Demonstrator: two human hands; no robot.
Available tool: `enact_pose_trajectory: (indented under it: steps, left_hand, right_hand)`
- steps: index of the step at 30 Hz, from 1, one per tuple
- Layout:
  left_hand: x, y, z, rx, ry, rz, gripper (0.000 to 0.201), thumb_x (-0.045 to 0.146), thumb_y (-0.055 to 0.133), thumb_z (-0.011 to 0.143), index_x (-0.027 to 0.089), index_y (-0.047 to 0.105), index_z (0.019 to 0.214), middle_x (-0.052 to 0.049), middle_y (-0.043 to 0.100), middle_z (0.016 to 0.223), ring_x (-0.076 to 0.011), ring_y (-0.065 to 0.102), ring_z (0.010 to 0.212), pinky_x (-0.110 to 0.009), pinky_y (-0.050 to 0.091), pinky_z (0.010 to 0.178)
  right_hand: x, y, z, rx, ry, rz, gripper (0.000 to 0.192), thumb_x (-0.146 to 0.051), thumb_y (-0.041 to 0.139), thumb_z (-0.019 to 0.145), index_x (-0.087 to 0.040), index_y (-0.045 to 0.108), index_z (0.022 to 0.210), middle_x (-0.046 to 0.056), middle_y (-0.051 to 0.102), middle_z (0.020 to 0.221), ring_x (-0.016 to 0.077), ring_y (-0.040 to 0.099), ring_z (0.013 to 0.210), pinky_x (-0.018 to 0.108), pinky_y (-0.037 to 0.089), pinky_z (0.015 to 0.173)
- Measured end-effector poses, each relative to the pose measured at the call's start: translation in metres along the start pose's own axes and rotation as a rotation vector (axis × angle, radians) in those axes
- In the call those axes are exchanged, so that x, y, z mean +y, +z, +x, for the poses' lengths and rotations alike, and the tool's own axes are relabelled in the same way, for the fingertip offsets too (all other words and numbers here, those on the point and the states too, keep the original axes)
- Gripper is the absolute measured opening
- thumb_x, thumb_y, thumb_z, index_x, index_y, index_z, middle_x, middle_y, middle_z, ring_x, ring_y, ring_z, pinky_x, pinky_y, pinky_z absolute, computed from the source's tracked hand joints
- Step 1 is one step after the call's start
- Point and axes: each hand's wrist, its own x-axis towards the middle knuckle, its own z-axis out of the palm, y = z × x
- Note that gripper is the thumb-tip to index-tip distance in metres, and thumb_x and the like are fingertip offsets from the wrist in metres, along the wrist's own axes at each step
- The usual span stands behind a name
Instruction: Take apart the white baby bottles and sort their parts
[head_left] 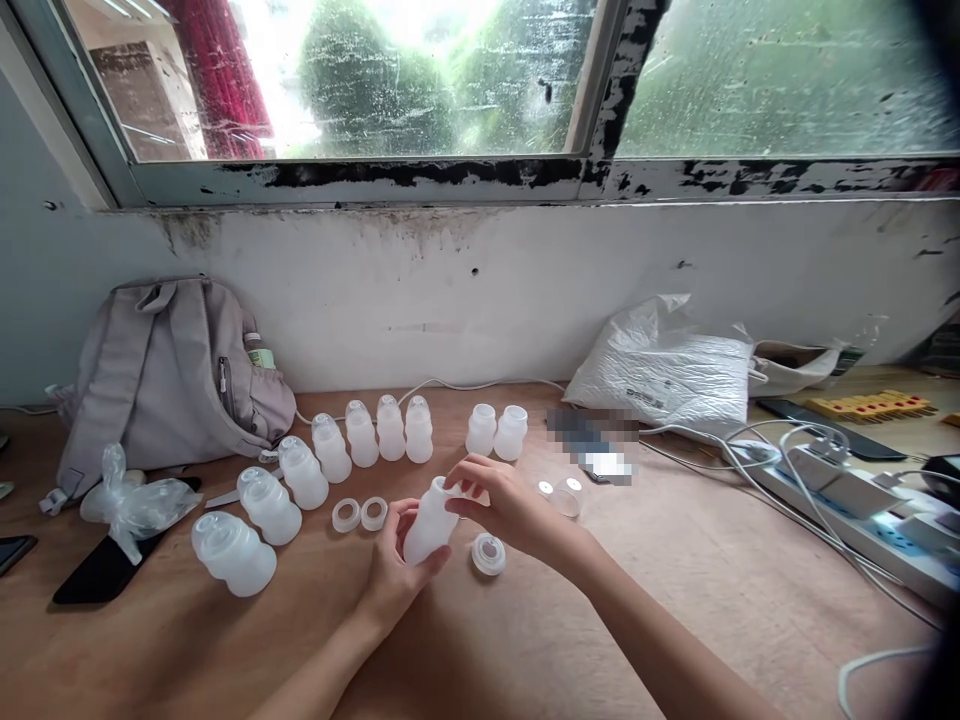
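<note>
A translucent white baby bottle (429, 528) leans to the right in my left hand (399, 560), whose fingers and thumb wrap round its body. No nipple shows on this bottle. My right hand (499, 500) is closed at the bottle's open neck, fingertips and thumb on the rim. Whether anything small sits between those fingertips is hidden. Just below the right hand lies a ring cap with a nipple (488, 555). Two collar rings (360, 515) rest on the table left of the held bottle.
Several bottles with nipple tops (301, 472) curve along the left. Two topless bottles (496, 432) stand behind my hands. Clear round pieces (564, 497) and a partly blurred phone (600, 450) lie right. Beyond are a backpack (172, 370), a plastic bag (667, 365) and a power strip (862, 510) with cables.
</note>
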Motion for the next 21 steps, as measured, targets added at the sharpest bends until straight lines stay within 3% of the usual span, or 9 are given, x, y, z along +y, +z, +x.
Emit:
enact_pose_trajectory:
  steps: [4,7,9,11,15,18,21]
  left_hand:
    - [-0.003,0.0,-0.001,0.079,0.113,0.097,0.059,0.032,0.067,0.065,0.024,0.034,0.113,-0.008,0.046,0.112,-0.0226,0.047,0.103,-0.034,0.039,0.084]
    - [-0.005,0.0,-0.002,0.148,0.202,0.256,0.044,0.031,0.064,0.067,0.022,0.039,0.102,-0.005,0.047,0.101,-0.0191,0.048,0.093,-0.032,0.038,0.08]
    - [-0.004,-0.001,-0.004,0.048,0.25,0.363,0.024,0.03,0.06,0.071,0.02,0.044,0.086,-0.002,0.048,0.082,-0.0161,0.048,0.076,-0.03,0.039,0.07]
    - [-0.003,0.0,-0.007,-0.125,0.337,0.469,0.013,0.029,0.055,0.074,0.019,0.047,0.076,-0.002,0.048,0.073,-0.0158,0.045,0.07,-0.03,0.038,0.065]
    - [-0.002,0.004,-0.013,-0.378,0.513,0.717,0.008,0.025,0.052,0.074,0.02,0.054,0.08,-0.006,0.054,0.081,-0.0195,0.046,0.076,-0.034,0.036,0.072]
    - [-0.003,0.007,-0.015,-0.416,0.575,0.824,0.013,0.023,0.051,0.074,0.02,0.055,0.086,-0.007,0.054,0.086,-0.0209,0.046,0.079,-0.036,0.035,0.074]
    - [-0.003,0.009,-0.013,-0.34,0.536,0.888,0.012,0.021,0.046,0.077,0.019,0.054,0.085,-0.007,0.054,0.085,-0.0201,0.046,0.078,-0.035,0.036,0.072]
  right_hand:
    - [0.006,-0.001,0.005,0.061,-0.01,-0.044,0.01,-0.026,0.051,0.081,-0.019,0.055,0.076,0.003,0.054,0.081,0.0129,0.053,0.067,0.025,0.043,0.059]
    - [0.017,-0.007,0.016,0.19,-0.02,-0.157,0.007,-0.021,0.049,0.082,-0.018,0.054,0.079,0.004,0.054,0.083,0.0134,0.051,0.067,0.026,0.041,0.061]
    - [0.029,-0.009,0.027,0.26,-0.025,-0.228,0.006,-0.019,0.048,0.082,-0.018,0.054,0.08,0.005,0.055,0.085,0.014,0.051,0.069,0.027,0.04,0.063]
    - [0.042,-0.008,0.039,0.294,-0.043,-0.295,0.007,-0.019,0.047,0.083,-0.018,0.054,0.083,0.005,0.055,0.088,0.0147,0.052,0.071,0.027,0.039,0.065]
    - [0.064,-0.001,0.061,0.304,-0.061,-0.483,0.009,-0.017,0.045,0.084,-0.018,0.054,0.083,0.007,0.057,0.091,0.0178,0.051,0.083,0.028,0.036,0.073]
    - [0.072,0.003,0.072,0.261,-0.027,-0.659,0.01,-0.017,0.046,0.084,-0.018,0.056,0.082,0.007,0.058,0.088,0.0195,0.049,0.084,0.031,0.032,0.079]
    - [0.075,0.005,0.078,0.23,0.005,-0.759,0.011,-0.016,0.046,0.083,-0.018,0.057,0.082,0.008,0.06,0.088,0.0206,0.048,0.088,0.034,0.027,0.084]
